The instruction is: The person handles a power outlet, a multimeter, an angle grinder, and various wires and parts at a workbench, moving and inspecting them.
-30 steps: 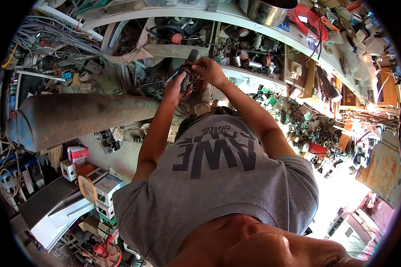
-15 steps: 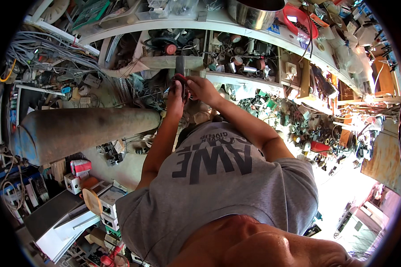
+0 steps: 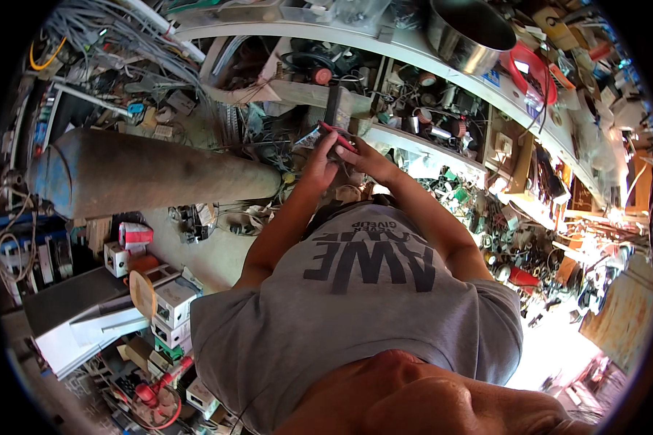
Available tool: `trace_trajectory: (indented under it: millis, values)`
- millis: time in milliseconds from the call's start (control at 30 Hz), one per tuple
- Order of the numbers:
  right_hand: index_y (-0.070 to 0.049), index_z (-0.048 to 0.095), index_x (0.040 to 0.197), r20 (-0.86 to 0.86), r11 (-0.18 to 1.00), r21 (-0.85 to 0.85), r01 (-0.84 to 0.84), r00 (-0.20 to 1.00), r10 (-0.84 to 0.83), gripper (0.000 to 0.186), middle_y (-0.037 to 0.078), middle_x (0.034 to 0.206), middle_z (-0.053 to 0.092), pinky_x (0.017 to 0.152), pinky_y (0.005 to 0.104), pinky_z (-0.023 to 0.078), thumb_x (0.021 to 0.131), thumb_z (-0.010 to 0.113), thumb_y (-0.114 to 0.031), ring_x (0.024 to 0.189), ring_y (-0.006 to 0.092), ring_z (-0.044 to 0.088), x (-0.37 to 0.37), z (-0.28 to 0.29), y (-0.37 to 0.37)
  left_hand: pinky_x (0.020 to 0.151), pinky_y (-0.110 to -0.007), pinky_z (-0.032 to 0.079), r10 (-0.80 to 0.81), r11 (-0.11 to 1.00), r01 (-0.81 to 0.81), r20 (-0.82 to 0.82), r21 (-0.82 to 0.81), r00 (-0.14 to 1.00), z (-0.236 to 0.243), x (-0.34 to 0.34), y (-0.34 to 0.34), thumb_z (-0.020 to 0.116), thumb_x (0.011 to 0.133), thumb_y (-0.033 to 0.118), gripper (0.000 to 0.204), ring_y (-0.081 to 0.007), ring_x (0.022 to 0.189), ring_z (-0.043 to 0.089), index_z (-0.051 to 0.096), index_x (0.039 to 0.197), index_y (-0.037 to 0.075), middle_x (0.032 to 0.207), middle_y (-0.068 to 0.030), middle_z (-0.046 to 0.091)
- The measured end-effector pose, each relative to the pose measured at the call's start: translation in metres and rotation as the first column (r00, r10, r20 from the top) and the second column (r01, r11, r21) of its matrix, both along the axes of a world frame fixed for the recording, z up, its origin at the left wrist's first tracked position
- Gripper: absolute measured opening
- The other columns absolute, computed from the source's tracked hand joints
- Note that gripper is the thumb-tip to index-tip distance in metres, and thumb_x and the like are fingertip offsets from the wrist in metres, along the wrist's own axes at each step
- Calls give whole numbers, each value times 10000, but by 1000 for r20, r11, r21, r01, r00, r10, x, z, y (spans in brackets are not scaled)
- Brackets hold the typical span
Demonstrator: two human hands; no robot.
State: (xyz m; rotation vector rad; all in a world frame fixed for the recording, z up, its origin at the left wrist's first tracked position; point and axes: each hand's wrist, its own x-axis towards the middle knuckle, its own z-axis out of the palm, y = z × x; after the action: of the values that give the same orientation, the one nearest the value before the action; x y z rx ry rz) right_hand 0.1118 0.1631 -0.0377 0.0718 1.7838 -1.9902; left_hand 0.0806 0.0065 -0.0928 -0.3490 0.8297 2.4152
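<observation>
My left hand (image 3: 319, 168) and my right hand (image 3: 370, 161) meet in front of my body, both closed on a slim red and dark thing (image 3: 339, 136) that looks like the handle of a hand tool. My fingers cover much of it, so its exact kind does not show. A thin dark piece sticks out from it to the left of my left fingertips. Just beyond my hands, an upright dark block with a grey side (image 3: 335, 106) stands in front of the wooden shelf edge (image 3: 297, 93).
A long, rusty gas cylinder (image 3: 167, 172) lies to the left. Beyond it spreads a heap of grey cables (image 3: 116, 43). The white shelf (image 3: 326, 32) ahead carries a steel pot (image 3: 464, 47) and a red basin (image 3: 519, 61). Scrap parts (image 3: 457, 192) crowd the right side.
The view has shifted, so the surroundings sit differently in it. My hands stay together on the red and dark thing, which now slants, with more of its red part showing.
</observation>
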Motion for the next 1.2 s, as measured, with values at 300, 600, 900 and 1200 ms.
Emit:
trace_trajectory:
  millis: [300,600,900,1200]
  values:
    - [4,292,1396,-108,995,-100,-6,994,-5,827,121,1253,486,975,316,395,803,750,-346,1154,197,468,-3,-33,2,863,-290,442,-36,992,-7,-336,-128,941,17,1,16,607,918,289,354,-145,993,549,558,1164,39,1068,-38,579]
    - [17,282,1401,-69,961,-239,136,985,-157,747,83,1194,511,920,287,417,870,690,-315,1066,148,489,-11,-20,7,901,-275,423,-192,774,-36,-289,-633,938,49,-6,28,512,957,433,523,-116,1027,531,521,1275,18,1166,-58,573]
    - [33,98,1446,-495,876,342,340,858,-139,895,270,1262,446,987,376,394,848,689,-274,1162,390,477,-20,-47,14,815,-280,461,-321,651,-40,-322,-758,891,35,-5,15,543,948,383,413,-142,979,586,594,1100,2,1060,-85,637]
    - [-20,134,1474,-631,770,542,336,768,109,894,282,1375,323,989,452,406,797,698,-175,1224,442,416,-8,-17,-24,758,-295,522,59,877,-215,-348,-430,936,7,-28,7,646,893,241,381,-154,979,605,502,1199,67,1125,-76,602]
